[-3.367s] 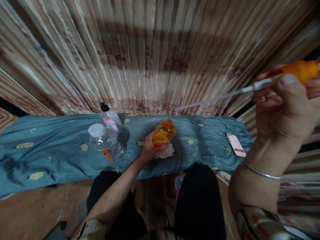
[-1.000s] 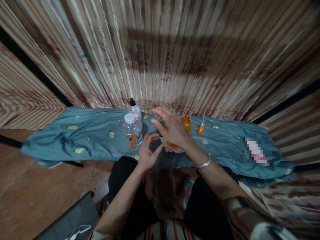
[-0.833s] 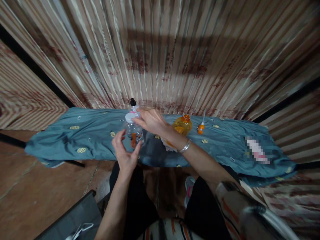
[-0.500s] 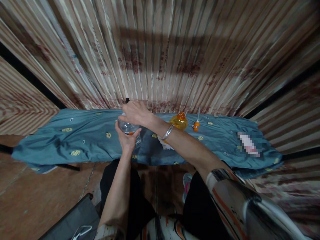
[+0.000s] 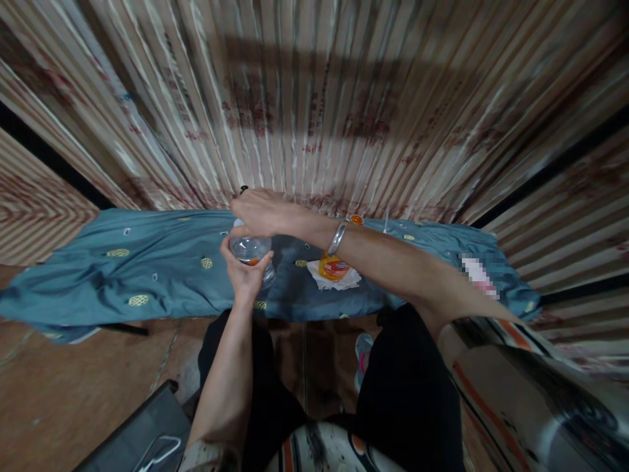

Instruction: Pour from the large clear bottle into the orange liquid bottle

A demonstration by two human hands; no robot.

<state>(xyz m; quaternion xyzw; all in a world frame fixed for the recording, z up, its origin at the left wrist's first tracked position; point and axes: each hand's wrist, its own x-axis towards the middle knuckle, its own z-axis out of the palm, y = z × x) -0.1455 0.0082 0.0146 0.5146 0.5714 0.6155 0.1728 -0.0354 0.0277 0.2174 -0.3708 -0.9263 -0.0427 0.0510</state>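
My left hand (image 5: 244,275) is wrapped round the body of a clear plastic bottle (image 5: 251,250), which has a small orange patch low on its side. Over the bottle's top my right hand (image 5: 258,213) is closed, palm down, hiding what it grips there. A small black tip (image 5: 244,189) sticks out beyond those fingers. My right forearm, with a silver bangle, crosses in front of a yellow bottle (image 5: 335,267) with an open orange neck (image 5: 356,220), standing on a white tissue (image 5: 334,284).
A blue-green cloth with pineapple prints (image 5: 167,275) covers the narrow table. Behind my forearm a thin pale tube (image 5: 386,219) shows. A blurred-out white and pink item (image 5: 479,275) lies at the right. Pleated curtains (image 5: 304,98) hang close behind; a grey seat (image 5: 142,426) is at lower left.
My right forearm has swung up and across, now hiding the orange pump top and much of the yellow bottle's upper part. Both hands stay on the clear bottle. The view has shifted slightly.
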